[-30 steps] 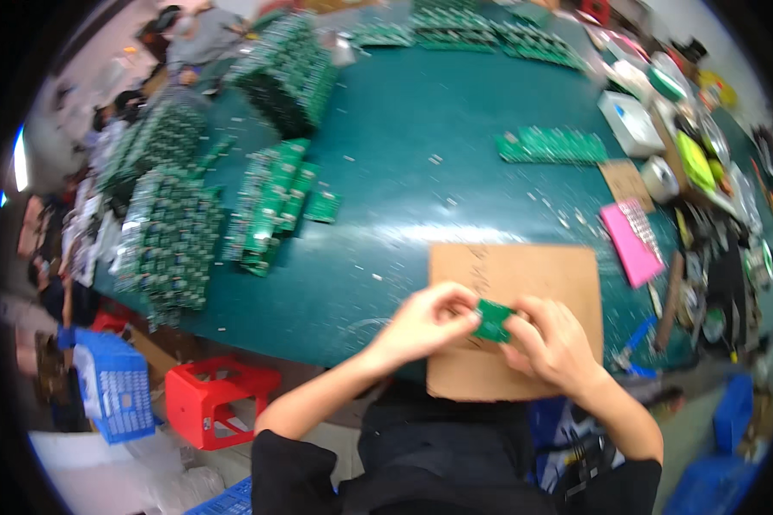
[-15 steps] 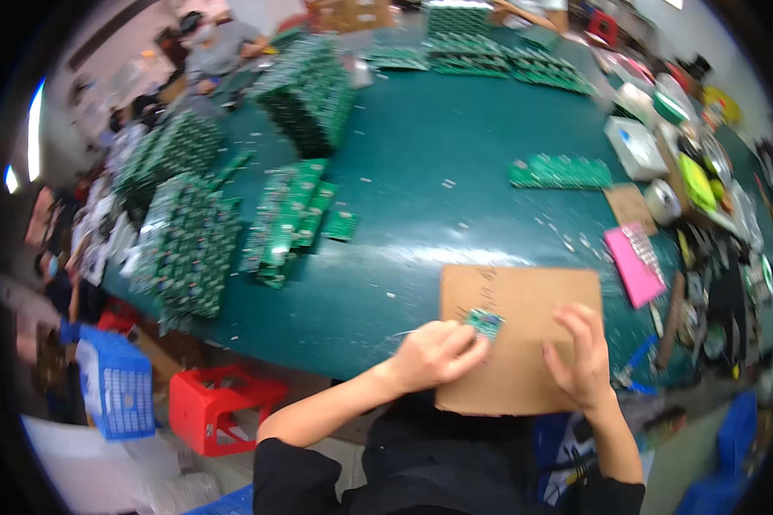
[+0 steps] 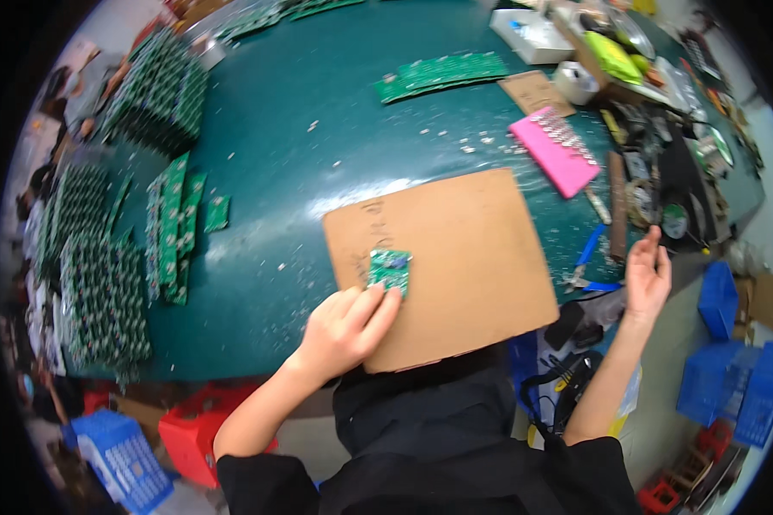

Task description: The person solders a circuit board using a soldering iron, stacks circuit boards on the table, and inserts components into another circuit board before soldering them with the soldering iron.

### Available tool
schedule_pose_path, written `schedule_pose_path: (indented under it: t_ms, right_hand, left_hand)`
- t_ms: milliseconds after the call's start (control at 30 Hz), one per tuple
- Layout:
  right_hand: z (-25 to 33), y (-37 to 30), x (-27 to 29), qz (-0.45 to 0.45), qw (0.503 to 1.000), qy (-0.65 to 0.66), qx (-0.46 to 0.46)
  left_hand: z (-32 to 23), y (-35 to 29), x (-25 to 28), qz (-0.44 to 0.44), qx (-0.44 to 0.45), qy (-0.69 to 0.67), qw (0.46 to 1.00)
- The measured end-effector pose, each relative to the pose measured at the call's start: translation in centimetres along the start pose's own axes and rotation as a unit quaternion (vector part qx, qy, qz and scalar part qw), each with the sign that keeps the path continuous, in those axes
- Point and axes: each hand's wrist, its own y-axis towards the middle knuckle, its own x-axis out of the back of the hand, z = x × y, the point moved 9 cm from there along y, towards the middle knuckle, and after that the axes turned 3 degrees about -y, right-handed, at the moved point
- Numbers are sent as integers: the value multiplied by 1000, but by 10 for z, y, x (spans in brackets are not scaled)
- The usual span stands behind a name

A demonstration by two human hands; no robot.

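Note:
A small green circuit board rests on the left part of a brown cardboard sheet at the table's near edge. Its lower edge is pinched by my left hand, thumb and fingers together. Off to the right, past the cardboard, my right hand is raised near the table edge with its fingers apart and nothing visible in them. Closest to it are blue-handled pliers and a dark clutter of tools.
Tall stacks of circuit boards stand at the left, with loose green panels beside them. More panels lie farther back. A pink block holds small metal parts. White scraps dot the green table. A red stool stands below left.
My right hand has left the cardboard and moved right, toward the tools. My left hand still holds the board. The view has turned rightward, and the cardboard appears tilted.

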Motion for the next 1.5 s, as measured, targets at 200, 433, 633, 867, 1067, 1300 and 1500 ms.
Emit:
schedule_pose_path:
  t_ms: [200, 433, 633, 867, 1067, 1300, 1500]
  right_hand:
    - [22, 46, 37, -50, 987, 150, 23]
    - [11, 41, -9, 14, 1000, 6, 12]
    - [-55, -59, -145, 139, 952, -240, 131]
    - [-135, -110, -172, 215, 862, -435, 147]
    - [-248, -167, -208, 355, 662, -631, 193]
    - [-307, -167, -216, 291, 551, -755, 205]
    - [-315, -161, -201, 305, 577, -744, 145]
  left_hand:
    - [0, -5, 3, -35, 15, 5, 999]
    - [16, -6, 0, -37, 84, -68, 993]
    - [33, -3, -4, -53, 183, -156, 969]
    - [41, -2, 17, -78, 206, -186, 958]
    - [81, -49, 11, -31, 474, -478, 739]
    - [86, -54, 10, -146, 407, -737, 520]
    - [85, -63, 28, -118, 454, -370, 801]
